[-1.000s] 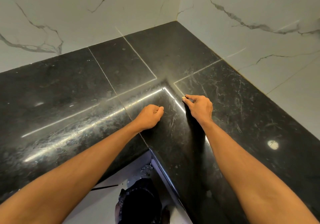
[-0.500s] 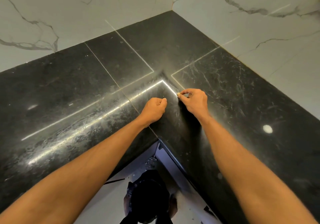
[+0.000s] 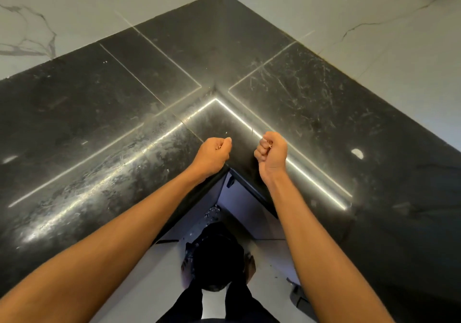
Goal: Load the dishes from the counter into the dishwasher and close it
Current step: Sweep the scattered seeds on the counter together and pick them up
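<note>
Over the inner corner of the black bench [image 3: 104, 128], both hands were curled into loose fists with nothing visibly gripped.

Left hand [image 3: 212, 154]: fist closed, knuckles up, at the bench's front edge just left of the inner corner. Whether it touched the stone could not be told.

Right hand [image 3: 272, 153]: fist closed, fingers turned toward the wearer, just right of the same corner. A small glint showed at one finger, possibly a ring; too small to confirm.

Change from the earlier views: half a second to a second before, the two hands lay farther in on the bench, close together, with the right one's fingertips pinched near the bright strip reflection [image 3: 249, 123]. They had since drawn back toward the front edge and spread slightly apart, and the right wrist had rolled over.

Task items: no dishes were seen anywhere on the bench, which ran bare to the marble walls [image 3: 374, 55]. No dishwasher could be identified; only pale cabinet fronts [image 3: 239, 197] and floor [image 3: 269, 267] showed below the corner.

Assessment: the withdrawal read as disengagement from the bench, not a pick-up. With no dishes in sight, loading was probably finished or located elsewhere.
</note>
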`<state>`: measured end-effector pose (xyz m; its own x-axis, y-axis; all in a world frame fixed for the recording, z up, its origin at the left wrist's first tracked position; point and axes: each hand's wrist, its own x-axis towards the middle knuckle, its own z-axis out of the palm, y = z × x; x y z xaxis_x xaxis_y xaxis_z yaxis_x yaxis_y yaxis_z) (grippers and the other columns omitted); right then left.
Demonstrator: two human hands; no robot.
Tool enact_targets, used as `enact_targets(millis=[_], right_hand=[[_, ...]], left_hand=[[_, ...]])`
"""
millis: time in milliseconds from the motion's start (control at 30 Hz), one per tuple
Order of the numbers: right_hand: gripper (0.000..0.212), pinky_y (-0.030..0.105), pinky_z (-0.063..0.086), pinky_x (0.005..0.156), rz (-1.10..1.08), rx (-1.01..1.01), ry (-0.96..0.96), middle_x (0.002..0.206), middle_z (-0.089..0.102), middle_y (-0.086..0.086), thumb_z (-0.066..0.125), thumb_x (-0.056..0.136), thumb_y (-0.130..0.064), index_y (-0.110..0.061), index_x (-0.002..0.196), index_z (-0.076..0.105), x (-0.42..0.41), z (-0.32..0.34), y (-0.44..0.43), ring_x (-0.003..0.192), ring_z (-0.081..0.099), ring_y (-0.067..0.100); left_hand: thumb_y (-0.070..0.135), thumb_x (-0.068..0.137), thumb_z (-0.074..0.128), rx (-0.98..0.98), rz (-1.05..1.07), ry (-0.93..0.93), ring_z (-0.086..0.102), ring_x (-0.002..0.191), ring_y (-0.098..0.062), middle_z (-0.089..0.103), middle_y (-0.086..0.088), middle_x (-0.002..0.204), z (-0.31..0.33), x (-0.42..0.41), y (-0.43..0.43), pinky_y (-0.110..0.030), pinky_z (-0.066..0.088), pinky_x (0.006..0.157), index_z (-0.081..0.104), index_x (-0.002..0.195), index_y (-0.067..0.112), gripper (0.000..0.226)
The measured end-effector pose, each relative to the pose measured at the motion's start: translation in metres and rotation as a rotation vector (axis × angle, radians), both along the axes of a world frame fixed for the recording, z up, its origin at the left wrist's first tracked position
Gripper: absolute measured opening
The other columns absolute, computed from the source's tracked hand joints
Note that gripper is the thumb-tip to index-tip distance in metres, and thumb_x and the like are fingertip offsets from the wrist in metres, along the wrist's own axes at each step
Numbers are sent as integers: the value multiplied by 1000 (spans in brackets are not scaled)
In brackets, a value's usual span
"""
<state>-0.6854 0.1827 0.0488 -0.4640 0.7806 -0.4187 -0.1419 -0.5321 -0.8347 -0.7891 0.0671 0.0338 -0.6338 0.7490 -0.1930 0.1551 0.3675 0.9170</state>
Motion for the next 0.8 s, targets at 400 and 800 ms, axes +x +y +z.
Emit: enact_targets(millis=[400,800], right_hand=[[43,17,12,34,305,-279,90,48,28,-3,45,97,-25,-20,56,34,93,-9,-125,34,22,7],[37,19,22,37,430,-384,-726,48,37,-2,59,98,-25,-16,64,49,233,-228,-230,37,30,10]], left_hand=[[44,96,42,-22,12,-104,25,49,-14,28,3,49,-58,103,-135,-31,17,51,30,52,24,49],[18,103,45,-466,299,-430,26,38,-7,35,4,45,-203,242,-222,-22,17,42,33,52,22,52]])
